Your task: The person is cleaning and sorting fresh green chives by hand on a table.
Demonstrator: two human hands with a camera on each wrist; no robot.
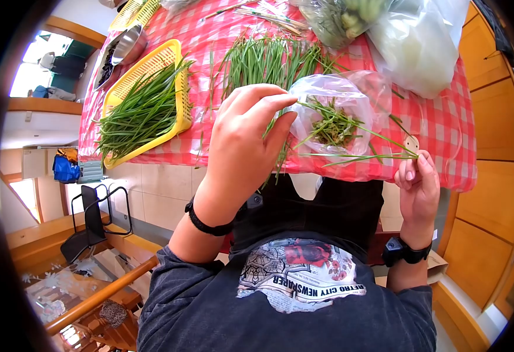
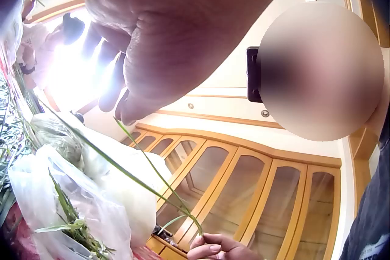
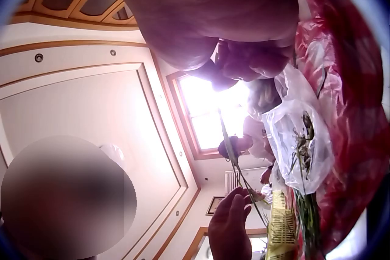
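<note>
In the head view my right hand (image 1: 418, 185) pinches the joined ends of several thin green stalks (image 1: 386, 156) between thumb and fingers. They spread leftward over an open clear plastic bag (image 1: 359, 111) holding green scraps (image 1: 334, 128). My left hand (image 1: 248, 132) is raised left of the bag, its thumb and index fingertip slightly apart beside one stalk's far end; whether they touch it is unclear. The left wrist view shows the stalks (image 2: 131, 181) running from my right hand (image 2: 222, 249) toward my left (image 2: 177, 34).
A yellow basket (image 1: 183, 105) of long green stalks stands at left, beside a metal bowl (image 1: 131, 46). More stalks (image 1: 263, 61) lie behind the bag on the red checked tablecloth (image 1: 453, 129). Filled plastic bags (image 1: 418, 50) stand at the back right.
</note>
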